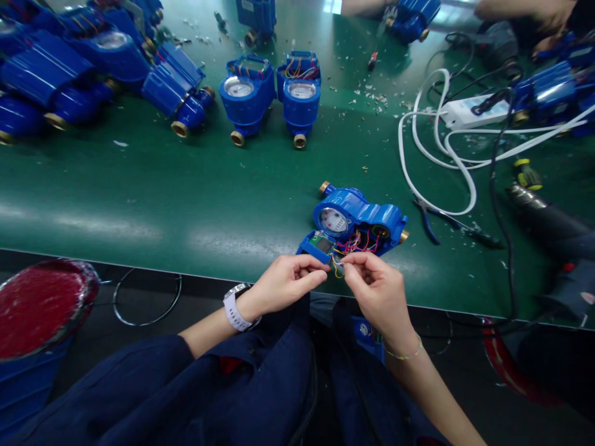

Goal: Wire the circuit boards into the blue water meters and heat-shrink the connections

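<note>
A blue water meter (353, 207) lies tilted near the front edge of the green table, its round dial facing up and its wiring compartment open. Thin coloured wires (356, 243) run from that compartment to a blue cover (316, 251) with a green circuit board in it. My right hand (379, 288) is closed, thumb and index finger pinching a thin wire beside the cover. Close to it, my left hand (288, 282) is closed too, its fingertips at the cover's lower edge. What sits between its thumb and fingers is hidden.
More blue meters (297, 93) stand at the back and pile up on the left. To the right lie a white power strip (478, 111) with looped cable, pliers (430, 223), a screwdriver (527, 174) and a heat gun (548, 217). Other people's arms (525, 9) reach in at the back.
</note>
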A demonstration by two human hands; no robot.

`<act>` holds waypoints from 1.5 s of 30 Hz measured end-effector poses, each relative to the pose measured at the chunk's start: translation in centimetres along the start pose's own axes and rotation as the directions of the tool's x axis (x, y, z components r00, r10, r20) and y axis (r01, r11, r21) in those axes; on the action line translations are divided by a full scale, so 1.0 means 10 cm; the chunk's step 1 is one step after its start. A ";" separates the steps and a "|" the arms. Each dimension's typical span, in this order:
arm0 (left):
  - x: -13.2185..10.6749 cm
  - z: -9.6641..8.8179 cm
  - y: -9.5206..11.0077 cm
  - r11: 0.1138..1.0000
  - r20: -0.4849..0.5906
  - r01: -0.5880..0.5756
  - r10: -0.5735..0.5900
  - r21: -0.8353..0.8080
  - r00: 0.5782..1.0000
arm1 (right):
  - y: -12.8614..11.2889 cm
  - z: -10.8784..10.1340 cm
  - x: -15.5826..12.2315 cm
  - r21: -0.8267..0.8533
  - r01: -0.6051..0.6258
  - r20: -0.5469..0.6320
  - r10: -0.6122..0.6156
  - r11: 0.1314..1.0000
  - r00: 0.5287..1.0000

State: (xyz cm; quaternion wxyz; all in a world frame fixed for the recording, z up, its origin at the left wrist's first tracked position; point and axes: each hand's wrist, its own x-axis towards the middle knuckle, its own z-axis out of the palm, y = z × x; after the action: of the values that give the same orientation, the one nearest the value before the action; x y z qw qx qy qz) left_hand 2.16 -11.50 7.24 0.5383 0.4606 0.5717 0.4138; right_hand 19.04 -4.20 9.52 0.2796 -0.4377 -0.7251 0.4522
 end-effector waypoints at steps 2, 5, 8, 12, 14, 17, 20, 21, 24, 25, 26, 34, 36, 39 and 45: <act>-0.02 -0.02 0.02 0.990 -0.067 -0.109 0.115 0.084 0.991 | 0.01 -0.01 0.00 -0.025 0.007 -0.006 -0.007 1.000 1.000; -0.04 -0.03 0.02 0.850 -0.152 -0.410 0.477 0.331 0.865 | 0.02 -0.02 0.01 -0.050 0.004 -0.013 -0.005 0.999 1.000; -0.01 0.01 0.02 0.607 -0.138 -0.515 0.717 0.605 0.683 | 0.03 -0.02 0.02 -0.063 0.000 -0.011 -0.001 0.998 1.000; 0.09 0.09 0.06 0.515 -0.105 -0.403 0.704 0.756 0.702 | 0.03 -0.03 0.02 -0.056 -0.012 -0.001 0.012 0.998 1.000; 0.15 0.11 0.09 0.516 -0.104 -0.374 0.681 0.771 0.725 | 0.04 -0.03 0.02 -0.045 -0.021 0.006 0.021 0.999 1.000; 0.22 0.11 0.10 0.541 -0.096 -0.370 0.650 0.756 0.754 | 0.06 -0.04 0.02 -0.023 -0.038 0.024 0.039 0.999 0.999; 0.26 0.11 0.10 0.580 -0.095 -0.383 0.627 0.719 0.773 | 0.09 -0.04 0.02 0.008 -0.062 0.042 0.062 0.998 0.997; 0.27 0.11 0.10 0.592 -0.098 -0.386 0.623 0.707 0.776 | 0.09 -0.04 0.02 0.017 -0.069 0.046 0.068 0.997 0.997; 0.27 0.11 0.09 0.622 -0.116 -0.391 0.616 0.679 0.779 | 0.07 -0.05 0.02 0.033 -0.074 0.049 0.073 0.997 0.996; 0.26 0.11 0.08 0.628 -0.122 -0.391 0.616 0.673 0.778 | 0.05 -0.05 0.02 0.035 -0.069 0.049 0.067 0.997 0.996; 0.26 0.11 0.08 0.632 -0.129 -0.392 0.618 0.668 0.776 | 0.03 -0.05 0.02 0.035 -0.062 0.051 0.060 0.997 0.997; 0.29 0.11 0.00 0.575 -0.163 -0.461 0.726 0.676 0.668 | 0.01 -0.04 0.02 0.004 -0.042 0.083 0.042 0.999 0.996; 0.30 0.10 -0.01 0.545 -0.147 -0.480 0.751 0.687 0.644 | 0.02 -0.04 0.01 0.007 -0.053 0.097 0.053 0.999 0.994; 0.29 0.07 0.01 0.510 -0.118 -0.504 0.775 0.697 0.621 | 0.03 -0.04 0.01 0.015 -0.067 0.120 0.065 0.998 0.991; 0.29 -0.03 0.10 0.378 0.017 -0.546 0.810 0.748 0.586 | 0.07 -0.03 0.01 0.009 -0.061 0.128 0.059 0.998 0.990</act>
State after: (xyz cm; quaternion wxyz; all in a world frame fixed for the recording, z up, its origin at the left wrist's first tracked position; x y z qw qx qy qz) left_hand 1.98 -8.45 7.58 -0.0092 0.7366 0.5199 0.4325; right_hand 19.48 -3.86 9.04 0.2216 -0.4278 -0.7251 0.4920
